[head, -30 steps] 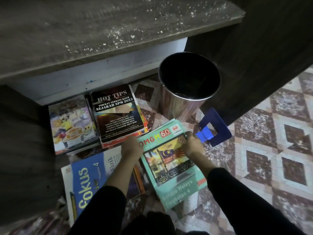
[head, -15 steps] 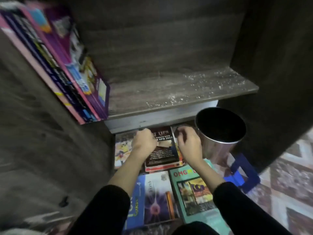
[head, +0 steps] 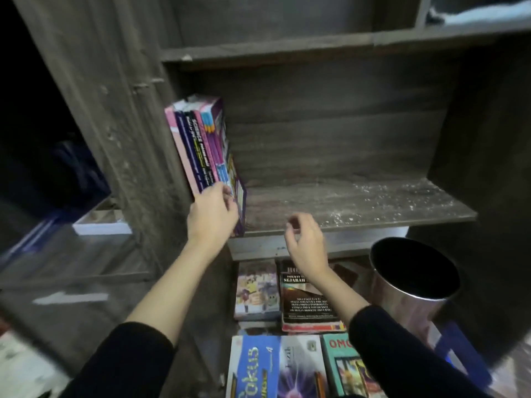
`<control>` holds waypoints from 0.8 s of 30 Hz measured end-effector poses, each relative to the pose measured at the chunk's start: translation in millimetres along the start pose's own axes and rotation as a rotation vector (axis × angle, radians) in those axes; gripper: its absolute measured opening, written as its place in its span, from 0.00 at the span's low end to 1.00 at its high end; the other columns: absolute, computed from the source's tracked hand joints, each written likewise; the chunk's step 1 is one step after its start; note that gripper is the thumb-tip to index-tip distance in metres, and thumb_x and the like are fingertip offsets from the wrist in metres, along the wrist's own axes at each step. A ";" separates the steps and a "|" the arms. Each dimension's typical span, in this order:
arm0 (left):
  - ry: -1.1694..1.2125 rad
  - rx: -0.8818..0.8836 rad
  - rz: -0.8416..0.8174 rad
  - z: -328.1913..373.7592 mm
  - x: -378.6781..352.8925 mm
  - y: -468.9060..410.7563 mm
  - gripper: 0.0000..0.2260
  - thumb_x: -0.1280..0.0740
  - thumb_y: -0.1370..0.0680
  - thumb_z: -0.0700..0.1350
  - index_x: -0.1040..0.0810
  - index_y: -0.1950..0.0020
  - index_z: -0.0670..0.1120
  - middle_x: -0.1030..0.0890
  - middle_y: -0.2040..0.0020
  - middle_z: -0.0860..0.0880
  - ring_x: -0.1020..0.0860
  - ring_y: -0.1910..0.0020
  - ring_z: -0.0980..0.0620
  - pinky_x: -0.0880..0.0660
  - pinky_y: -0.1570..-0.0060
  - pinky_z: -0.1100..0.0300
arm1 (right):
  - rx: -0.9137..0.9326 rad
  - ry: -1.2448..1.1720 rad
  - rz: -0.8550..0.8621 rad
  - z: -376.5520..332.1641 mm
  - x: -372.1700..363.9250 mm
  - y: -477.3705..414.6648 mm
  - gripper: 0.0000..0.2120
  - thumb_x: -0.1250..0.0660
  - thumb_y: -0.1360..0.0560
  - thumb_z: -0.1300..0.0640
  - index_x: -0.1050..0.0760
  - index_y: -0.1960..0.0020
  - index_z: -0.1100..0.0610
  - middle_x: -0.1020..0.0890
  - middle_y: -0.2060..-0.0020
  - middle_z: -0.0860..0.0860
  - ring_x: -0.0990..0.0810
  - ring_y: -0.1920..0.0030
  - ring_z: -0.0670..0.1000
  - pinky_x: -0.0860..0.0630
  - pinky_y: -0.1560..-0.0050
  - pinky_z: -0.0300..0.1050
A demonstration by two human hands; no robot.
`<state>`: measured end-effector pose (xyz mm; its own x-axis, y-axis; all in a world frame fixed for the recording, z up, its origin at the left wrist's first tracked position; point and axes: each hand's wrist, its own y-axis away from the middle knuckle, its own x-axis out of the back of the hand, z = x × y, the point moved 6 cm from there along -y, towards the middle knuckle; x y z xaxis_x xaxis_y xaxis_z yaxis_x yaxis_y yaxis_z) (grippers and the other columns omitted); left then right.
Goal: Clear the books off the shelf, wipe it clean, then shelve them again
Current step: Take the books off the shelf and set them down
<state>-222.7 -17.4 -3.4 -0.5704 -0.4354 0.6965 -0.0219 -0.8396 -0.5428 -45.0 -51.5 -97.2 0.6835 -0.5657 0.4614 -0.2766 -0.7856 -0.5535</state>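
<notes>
My left hand point(head: 212, 214) grips the leaning books point(head: 201, 145) at nine o'clock on the shelf point(head: 359, 205), so my loose, empty right hand point(head: 306, 239) should help lift.

Grey-brown wood grain on the shelf board point(head: 359, 202), speckled white. Upright books point(head: 198, 150) showing pink, navy and purple spines. Fokus book point(head: 253, 366) there, blue, lettered yellow.

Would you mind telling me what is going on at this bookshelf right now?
A person is clearing a dusty shelf. Their left hand grips the foot of the upright books leaning at its left end; the right hand hangs loosely curled, holding nothing. Other books lie flat below it, beside a metal bin. The shelf is not yet wiped.
</notes>
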 end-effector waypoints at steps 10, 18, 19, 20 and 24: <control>-0.400 -0.174 0.069 3.6 38.5 -77.8 0.36 0.35 0.25 0.37 0.52 0.23 0.40 0.53 0.22 0.41 0.56 0.23 0.43 0.49 0.26 0.49 | 0.034 -0.034 -0.177 -89.8 -46.0 -82.9 0.20 0.41 0.20 0.50 0.36 0.30 0.57 0.28 0.35 0.56 0.26 0.39 0.57 0.28 0.39 0.54; -0.734 -0.168 0.057 -8.7 20.1 -90.8 0.39 0.40 0.20 0.44 0.71 0.27 0.38 0.64 0.24 0.40 0.57 0.23 0.45 0.55 0.26 0.52 | 0.005 0.027 -0.261 -100.8 -83.9 -120.2 0.28 0.42 0.20 0.44 0.45 0.26 0.55 0.33 0.31 0.57 0.28 0.36 0.61 0.30 0.41 0.55; -0.754 -0.173 0.062 -8.0 19.6 -89.6 0.39 0.41 0.20 0.44 0.72 0.28 0.38 0.65 0.24 0.40 0.57 0.23 0.44 0.55 0.26 0.52 | 0.008 0.036 -0.271 -99.2 -85.3 -121.7 0.29 0.43 0.20 0.43 0.45 0.25 0.55 0.33 0.31 0.57 0.28 0.36 0.61 0.30 0.41 0.55; -0.767 -0.180 0.067 -7.4 19.0 -89.6 0.39 0.42 0.20 0.44 0.73 0.29 0.38 0.65 0.24 0.40 0.57 0.23 0.44 0.56 0.26 0.52 | 0.016 0.045 -0.279 -97.8 -87.1 -123.1 0.29 0.43 0.20 0.42 0.45 0.25 0.55 0.32 0.30 0.57 0.28 0.36 0.61 0.29 0.41 0.55; -0.797 -0.221 0.087 -7.7 14.6 -90.4 0.30 0.52 0.19 0.42 0.73 0.31 0.35 0.62 0.24 0.37 0.56 0.23 0.42 0.56 0.26 0.51 | 0.074 0.123 -0.287 -95.2 -93.3 -124.3 0.28 0.46 0.19 0.43 0.46 0.25 0.54 0.30 0.31 0.57 0.26 0.38 0.64 0.28 0.42 0.57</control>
<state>-235.3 54.7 52.2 0.1734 -0.6654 0.7261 -0.2128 -0.7451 -0.6321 -138.8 75.0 -5.4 0.6383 -0.3530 0.6841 -0.0315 -0.8999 -0.4350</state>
